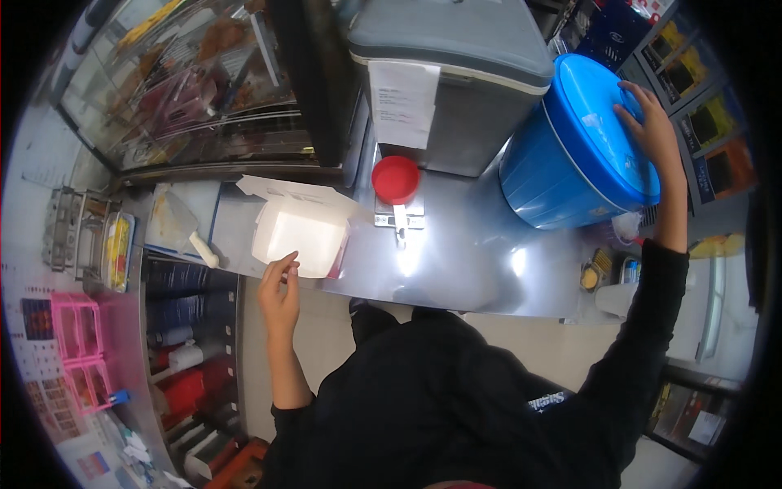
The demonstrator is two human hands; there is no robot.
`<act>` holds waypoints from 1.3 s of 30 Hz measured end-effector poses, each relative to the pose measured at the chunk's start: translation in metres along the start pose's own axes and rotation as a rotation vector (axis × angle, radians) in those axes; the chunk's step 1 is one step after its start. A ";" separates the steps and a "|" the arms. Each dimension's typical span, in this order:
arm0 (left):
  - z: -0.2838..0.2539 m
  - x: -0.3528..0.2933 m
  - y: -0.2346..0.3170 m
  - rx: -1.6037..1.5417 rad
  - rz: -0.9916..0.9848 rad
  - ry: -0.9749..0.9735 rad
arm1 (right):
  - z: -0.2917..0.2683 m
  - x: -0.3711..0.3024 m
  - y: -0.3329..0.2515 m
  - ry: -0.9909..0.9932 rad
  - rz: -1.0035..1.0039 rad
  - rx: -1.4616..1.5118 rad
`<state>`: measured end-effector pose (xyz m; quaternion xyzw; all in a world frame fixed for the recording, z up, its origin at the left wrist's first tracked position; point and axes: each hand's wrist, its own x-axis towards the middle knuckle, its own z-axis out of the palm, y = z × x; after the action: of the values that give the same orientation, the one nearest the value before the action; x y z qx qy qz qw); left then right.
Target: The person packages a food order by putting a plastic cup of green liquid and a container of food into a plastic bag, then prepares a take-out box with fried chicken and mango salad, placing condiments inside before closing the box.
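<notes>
An open white paper food box stands on the metal counter, its lid flap folded back. My left hand is at its near edge, thumb and fingers drawn together over the rim. Whether anything is pinched there is too small to make out. To the right, my right hand reaches over the blue lid of a large blue bucket, fingers curled round the lid's handle. The lid lies on the bucket. Between box and bucket, a red measuring scoop with a white handle rests on a small scale.
Behind the scoop is a grey lidded bin with a paper sheet on its front. A glass display case fills the back left. A clear bag and a white-handled tool lie left of the box. Shelves sit under the counter.
</notes>
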<state>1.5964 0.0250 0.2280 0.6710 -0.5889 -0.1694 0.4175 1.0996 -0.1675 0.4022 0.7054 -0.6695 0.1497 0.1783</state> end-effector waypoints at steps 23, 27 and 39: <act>0.154 0.187 0.341 0.380 0.986 -0.700 | -0.083 -0.300 0.158 1.089 -0.234 1.906; 0.304 0.190 0.372 0.492 0.811 -1.149 | -0.051 -0.285 0.157 1.289 -0.230 1.928; 0.438 0.140 0.332 0.578 0.235 -1.145 | -0.023 -0.308 0.160 1.009 -0.038 1.895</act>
<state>1.1007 -0.2494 0.2568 0.4910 -0.8095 -0.2882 -0.1436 0.9221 0.1108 0.2925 0.4233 -0.1184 0.8793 -0.1833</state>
